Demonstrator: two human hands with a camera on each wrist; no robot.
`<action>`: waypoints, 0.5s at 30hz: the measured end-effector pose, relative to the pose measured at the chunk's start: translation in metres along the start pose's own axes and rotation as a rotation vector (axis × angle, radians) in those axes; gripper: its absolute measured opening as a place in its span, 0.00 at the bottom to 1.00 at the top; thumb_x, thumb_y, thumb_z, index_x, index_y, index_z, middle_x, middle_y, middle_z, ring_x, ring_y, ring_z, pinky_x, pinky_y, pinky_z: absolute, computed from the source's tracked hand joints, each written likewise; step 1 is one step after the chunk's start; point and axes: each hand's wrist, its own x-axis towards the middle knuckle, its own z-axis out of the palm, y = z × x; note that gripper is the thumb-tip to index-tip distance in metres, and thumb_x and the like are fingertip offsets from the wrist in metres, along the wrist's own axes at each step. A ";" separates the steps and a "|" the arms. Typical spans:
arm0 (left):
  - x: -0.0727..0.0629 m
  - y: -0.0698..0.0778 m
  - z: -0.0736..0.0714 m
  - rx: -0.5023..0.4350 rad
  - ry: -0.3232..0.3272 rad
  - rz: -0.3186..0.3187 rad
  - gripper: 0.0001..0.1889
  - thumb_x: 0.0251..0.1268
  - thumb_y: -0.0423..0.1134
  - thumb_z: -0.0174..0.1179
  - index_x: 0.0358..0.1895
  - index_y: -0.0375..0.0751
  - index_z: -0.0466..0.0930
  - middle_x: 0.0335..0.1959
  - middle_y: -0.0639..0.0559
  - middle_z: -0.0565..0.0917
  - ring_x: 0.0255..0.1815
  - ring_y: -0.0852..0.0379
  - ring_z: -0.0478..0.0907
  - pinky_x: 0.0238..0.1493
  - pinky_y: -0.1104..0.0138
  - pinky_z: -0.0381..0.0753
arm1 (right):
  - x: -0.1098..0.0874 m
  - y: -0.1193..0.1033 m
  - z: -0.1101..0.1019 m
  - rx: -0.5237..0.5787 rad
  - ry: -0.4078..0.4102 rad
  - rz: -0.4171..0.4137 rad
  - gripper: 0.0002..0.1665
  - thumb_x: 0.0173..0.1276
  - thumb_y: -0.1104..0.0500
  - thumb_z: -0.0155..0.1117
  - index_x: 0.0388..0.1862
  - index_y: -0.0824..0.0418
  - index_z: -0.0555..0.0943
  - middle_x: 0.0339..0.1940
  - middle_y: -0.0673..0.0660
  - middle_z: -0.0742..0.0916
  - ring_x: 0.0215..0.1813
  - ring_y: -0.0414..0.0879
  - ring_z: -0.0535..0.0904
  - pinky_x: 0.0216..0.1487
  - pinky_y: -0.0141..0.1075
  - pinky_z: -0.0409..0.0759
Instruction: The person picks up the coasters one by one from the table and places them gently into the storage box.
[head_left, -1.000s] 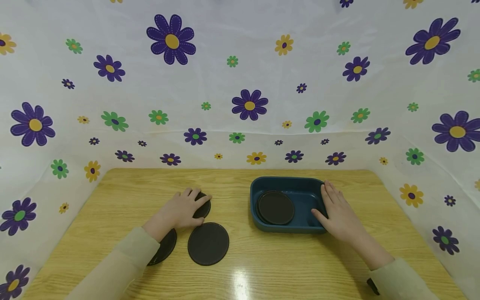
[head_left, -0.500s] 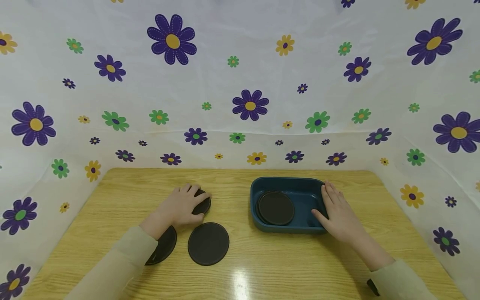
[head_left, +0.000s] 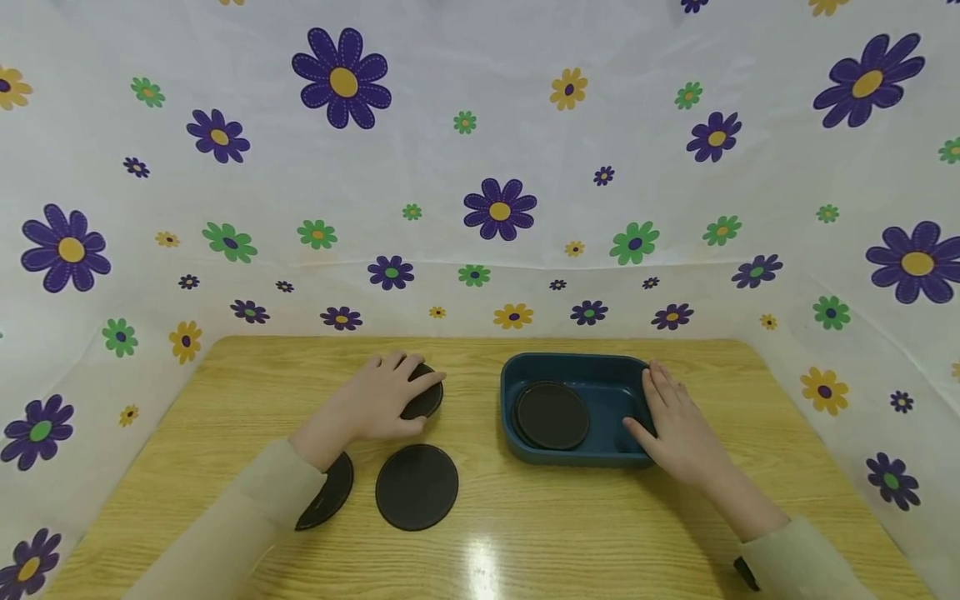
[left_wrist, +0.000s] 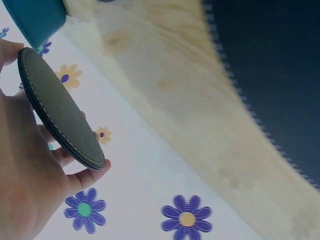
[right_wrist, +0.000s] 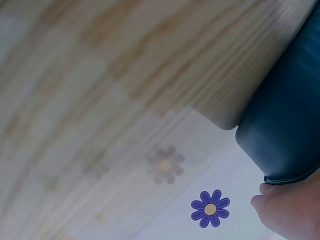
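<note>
My left hand (head_left: pixel 378 402) grips a round black coaster (head_left: pixel 426 398) by its edges, thumb on the near side and fingers spread round the far side. In the left wrist view the held coaster (left_wrist: pixel 65 112) shows a stitched rim and a tilted greenish-grey face. Two more black coasters lie on the table: one in full sight (head_left: pixel 416 487), the other (head_left: pixel 335 492) partly under my left forearm. On the right, my right hand (head_left: pixel 678 429) rests over the right rim of a dark blue bin (head_left: pixel 577 458), fingers extended and thumb over its inside. Stacked coasters (head_left: pixel 553 415) sit in the bin's left half.
The wood-grain table (head_left: pixel 480 517) is enclosed by a white sheet (head_left: pixel 427 167) with printed flowers at the back and both sides. In the left wrist view, a large dark coaster (left_wrist: pixel 275 65) fills the upper right corner.
My left hand has moved right and toward the back with the coaster, away from the two on the table. The right hand and the bin have stayed put.
</note>
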 end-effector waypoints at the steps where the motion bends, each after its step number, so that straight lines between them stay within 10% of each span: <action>1: 0.001 0.002 -0.002 0.002 0.000 0.009 0.38 0.71 0.61 0.58 0.82 0.57 0.65 0.77 0.37 0.71 0.74 0.33 0.70 0.68 0.35 0.73 | 0.000 0.000 0.000 0.002 0.000 0.000 0.52 0.81 0.44 0.58 0.83 0.80 0.51 0.87 0.77 0.53 0.88 0.72 0.48 0.85 0.66 0.50; 15: 0.027 0.029 -0.023 0.002 0.007 0.101 0.39 0.71 0.60 0.59 0.84 0.61 0.62 0.80 0.39 0.68 0.76 0.36 0.68 0.73 0.38 0.70 | -0.001 -0.004 -0.002 -0.009 -0.002 0.005 0.52 0.81 0.46 0.59 0.83 0.80 0.52 0.87 0.77 0.53 0.87 0.72 0.49 0.84 0.66 0.53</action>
